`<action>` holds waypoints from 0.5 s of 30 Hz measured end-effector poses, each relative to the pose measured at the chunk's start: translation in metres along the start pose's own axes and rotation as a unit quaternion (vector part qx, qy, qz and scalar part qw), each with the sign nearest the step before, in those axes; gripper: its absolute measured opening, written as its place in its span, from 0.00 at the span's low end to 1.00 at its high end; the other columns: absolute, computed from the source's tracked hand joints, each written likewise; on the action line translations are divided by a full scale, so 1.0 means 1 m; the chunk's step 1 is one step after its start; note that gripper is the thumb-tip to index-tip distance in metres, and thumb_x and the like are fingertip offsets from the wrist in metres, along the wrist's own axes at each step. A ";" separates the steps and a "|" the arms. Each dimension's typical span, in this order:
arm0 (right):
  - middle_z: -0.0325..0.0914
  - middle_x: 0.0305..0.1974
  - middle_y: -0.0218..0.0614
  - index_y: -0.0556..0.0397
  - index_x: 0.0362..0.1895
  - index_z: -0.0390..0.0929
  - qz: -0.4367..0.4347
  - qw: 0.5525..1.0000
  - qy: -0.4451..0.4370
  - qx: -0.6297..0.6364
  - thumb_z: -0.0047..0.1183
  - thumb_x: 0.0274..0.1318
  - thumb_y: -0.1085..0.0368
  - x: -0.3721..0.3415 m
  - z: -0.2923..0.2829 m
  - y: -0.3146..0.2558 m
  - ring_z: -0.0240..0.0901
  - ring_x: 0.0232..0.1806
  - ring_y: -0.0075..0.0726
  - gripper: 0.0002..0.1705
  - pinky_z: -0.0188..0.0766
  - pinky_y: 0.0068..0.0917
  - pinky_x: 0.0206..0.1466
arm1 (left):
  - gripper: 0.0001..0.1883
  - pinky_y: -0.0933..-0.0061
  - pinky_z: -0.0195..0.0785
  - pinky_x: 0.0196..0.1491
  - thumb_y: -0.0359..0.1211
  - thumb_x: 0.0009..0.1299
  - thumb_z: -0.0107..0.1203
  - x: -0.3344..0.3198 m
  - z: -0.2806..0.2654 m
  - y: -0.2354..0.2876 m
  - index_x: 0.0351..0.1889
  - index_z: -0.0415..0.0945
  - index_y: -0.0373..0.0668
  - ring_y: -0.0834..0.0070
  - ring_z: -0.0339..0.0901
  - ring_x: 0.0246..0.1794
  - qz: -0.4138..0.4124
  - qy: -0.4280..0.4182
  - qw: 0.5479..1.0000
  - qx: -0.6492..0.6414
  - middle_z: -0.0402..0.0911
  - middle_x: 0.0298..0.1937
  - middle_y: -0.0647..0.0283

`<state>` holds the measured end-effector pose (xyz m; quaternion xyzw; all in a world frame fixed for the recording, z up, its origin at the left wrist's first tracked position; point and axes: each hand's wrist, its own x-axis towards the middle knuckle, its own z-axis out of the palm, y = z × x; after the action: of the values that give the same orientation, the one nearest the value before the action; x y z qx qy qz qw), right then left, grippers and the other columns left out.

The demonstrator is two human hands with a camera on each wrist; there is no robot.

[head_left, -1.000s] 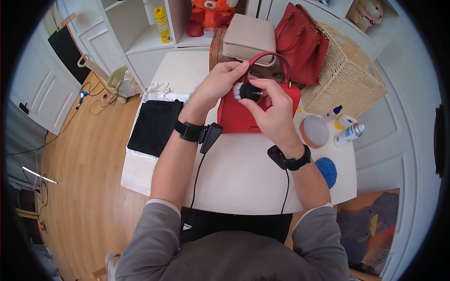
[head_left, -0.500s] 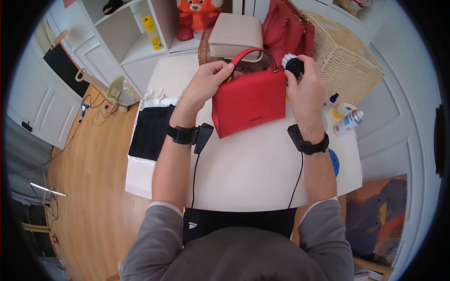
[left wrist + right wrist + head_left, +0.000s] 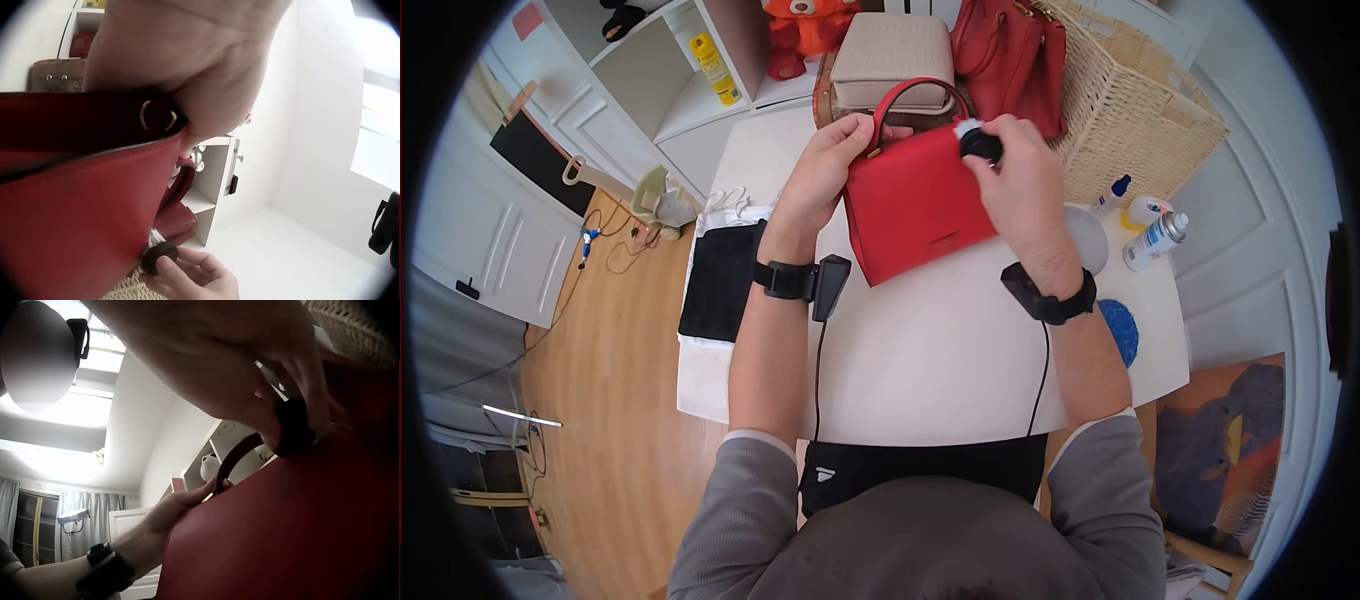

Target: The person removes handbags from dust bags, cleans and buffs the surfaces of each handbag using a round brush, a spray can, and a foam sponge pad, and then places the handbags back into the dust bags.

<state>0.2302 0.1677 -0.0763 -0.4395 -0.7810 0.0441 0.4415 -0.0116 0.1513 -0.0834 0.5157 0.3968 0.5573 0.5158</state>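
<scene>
A red handbag (image 3: 920, 205) stands tilted on the white table, its handle (image 3: 897, 95) upright. My left hand (image 3: 825, 170) grips the near-left base of that handle, with the thumb on top. Between the thumb and fingers of my right hand (image 3: 1032, 185) is a small round black brush (image 3: 983, 147) with white bristles. The bristles meet the bag's upper right corner in the head view. From the left wrist view, the brush (image 3: 159, 257) sits against the far edge of the red side panel (image 3: 81, 219). In the right wrist view my fingers partly hide the brush.
Behind the bag are a beige bag (image 3: 893, 60), a second red handbag (image 3: 1020, 60) and a wicker basket (image 3: 1140, 110). At right stand a spray can (image 3: 1155, 242), small bottles (image 3: 1145, 210) and a blue pad (image 3: 1120, 332). A black cloth (image 3: 722, 280) lies at left.
The brush first moved right, away from in front of the bag, then back left onto its top right corner. The bag has tilted, its right side raised, while the left hand keeps holding the handle.
</scene>
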 end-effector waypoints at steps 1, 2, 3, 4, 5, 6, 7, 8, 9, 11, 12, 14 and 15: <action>0.78 0.45 0.48 0.54 0.50 0.76 -0.013 0.999 -0.019 0.023 0.70 0.56 0.69 -0.004 0.005 -0.007 0.81 0.47 0.63 0.19 0.79 0.50 0.48 | 0.17 0.72 0.77 0.58 0.41 0.88 0.47 -0.002 0.000 0.001 0.55 0.80 0.36 0.77 0.82 0.51 -0.005 0.004 1.000 -0.020 0.87 0.59 0.56; 0.77 0.46 0.48 0.54 0.49 0.76 -0.023 0.998 -0.037 0.042 0.70 0.55 0.70 -0.012 0.014 -0.013 0.81 0.49 0.63 0.20 0.78 0.49 0.49 | 0.17 0.72 0.77 0.58 0.41 0.88 0.47 -0.001 -0.002 0.000 0.55 0.80 0.36 0.77 0.82 0.51 -0.008 0.003 1.000 -0.018 0.87 0.59 0.56; 0.76 0.46 0.48 0.54 0.50 0.77 -0.060 0.996 -0.036 0.048 0.70 0.55 0.70 -0.019 0.023 -0.020 0.81 0.46 0.63 0.20 0.79 0.49 0.47 | 0.17 0.71 0.76 0.60 0.41 0.88 0.46 0.001 -0.004 -0.003 0.54 0.80 0.37 0.76 0.82 0.53 0.000 0.011 0.999 -0.030 0.86 0.60 0.55; 0.76 0.46 0.48 0.54 0.52 0.77 -0.076 0.994 -0.041 0.071 0.71 0.54 0.70 -0.026 0.032 -0.026 0.81 0.46 0.63 0.22 0.79 0.49 0.46 | 0.17 0.70 0.75 0.62 0.42 0.88 0.46 0.001 -0.004 -0.004 0.52 0.80 0.37 0.74 0.81 0.55 0.008 0.019 0.999 -0.043 0.86 0.61 0.54; 0.75 0.46 0.47 0.54 0.53 0.77 -0.094 0.990 -0.045 0.093 0.71 0.54 0.70 -0.031 0.038 -0.031 0.81 0.45 0.62 0.23 0.79 0.49 0.45 | 0.17 0.70 0.75 0.62 0.42 0.88 0.46 0.000 -0.004 -0.004 0.52 0.80 0.37 0.74 0.81 0.55 0.006 0.018 0.999 -0.042 0.86 0.61 0.54; 0.75 0.46 0.47 0.54 0.53 0.77 -0.092 0.990 -0.045 0.094 0.71 0.54 0.70 -0.035 0.040 -0.034 0.81 0.45 0.62 0.23 0.79 0.49 0.45 | 0.17 0.70 0.75 0.62 0.42 0.88 0.46 0.000 -0.005 -0.005 0.52 0.79 0.38 0.75 0.81 0.55 0.006 0.026 0.999 -0.032 0.86 0.60 0.55; 0.77 0.43 0.44 0.55 0.52 0.79 -0.094 0.985 -0.060 0.132 0.71 0.53 0.72 -0.037 0.040 -0.038 0.82 0.40 0.53 0.22 0.80 0.42 0.42 | 0.17 0.70 0.74 0.63 0.43 0.89 0.46 0.000 -0.005 -0.004 0.51 0.79 0.39 0.75 0.81 0.56 0.008 0.035 0.999 -0.023 0.86 0.59 0.55; 0.78 0.40 0.41 0.56 0.51 0.81 -0.095 0.978 -0.076 0.170 0.71 0.53 0.74 -0.037 0.038 -0.041 0.84 0.35 0.45 0.21 0.81 0.35 0.39 | 0.17 0.70 0.74 0.63 0.43 0.89 0.46 0.001 -0.007 -0.007 0.51 0.79 0.39 0.75 0.81 0.56 0.006 0.035 0.999 -0.023 0.86 0.59 0.55; 0.78 0.40 0.41 0.56 0.51 0.81 -0.094 0.978 -0.076 0.170 0.71 0.53 0.74 -0.035 0.035 -0.042 0.84 0.35 0.45 0.21 0.81 0.35 0.39 | 0.18 0.70 0.74 0.62 0.44 0.89 0.45 0.003 -0.011 -0.010 0.51 0.78 0.40 0.76 0.80 0.56 0.013 0.028 1.000 -0.002 0.86 0.58 0.56; 0.78 0.39 0.43 0.58 0.48 0.82 -0.049 0.937 -0.203 0.279 0.73 0.51 0.70 -0.027 0.024 -0.042 0.83 0.35 0.45 0.19 0.81 0.37 0.41 | 0.18 0.70 0.74 0.62 0.45 0.89 0.45 0.005 -0.013 -0.013 0.51 0.78 0.40 0.76 0.80 0.56 0.018 0.020 0.999 0.019 0.86 0.57 0.58; 0.78 0.39 0.43 0.58 0.48 0.82 -0.047 0.937 -0.203 0.279 0.73 0.51 0.70 -0.024 0.019 -0.041 0.83 0.35 0.45 0.19 0.81 0.37 0.41 | 0.19 0.71 0.73 0.62 0.46 0.89 0.45 0.006 -0.014 -0.014 0.50 0.78 0.40 0.77 0.79 0.56 0.016 0.024 0.999 0.029 0.86 0.56 0.59; 0.80 0.37 0.39 0.59 0.46 0.84 0.035 0.913 -0.143 0.381 0.74 0.51 0.72 -0.016 0.012 -0.039 0.82 0.31 0.35 0.18 0.80 0.30 0.38 | 0.20 0.73 0.73 0.62 0.47 0.89 0.44 0.008 -0.016 -0.016 0.50 0.78 0.40 0.78 0.79 0.56 0.014 0.029 0.999 0.040 0.85 0.55 0.61; 0.82 0.41 0.38 0.59 0.49 0.83 0.026 0.939 -0.044 0.341 0.73 0.51 0.73 -0.012 0.015 -0.033 0.83 0.32 0.32 0.20 0.81 0.27 0.37 | 0.23 0.73 0.72 0.62 0.50 0.89 0.42 0.007 -0.017 -0.018 0.52 0.78 0.40 0.79 0.78 0.55 0.041 0.015 0.996 0.075 0.85 0.54 0.62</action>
<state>0.2002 0.1438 -0.0783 -0.2799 -0.7263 0.3386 0.5287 -0.0245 0.1627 -0.1028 0.5604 0.4240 0.5542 0.4461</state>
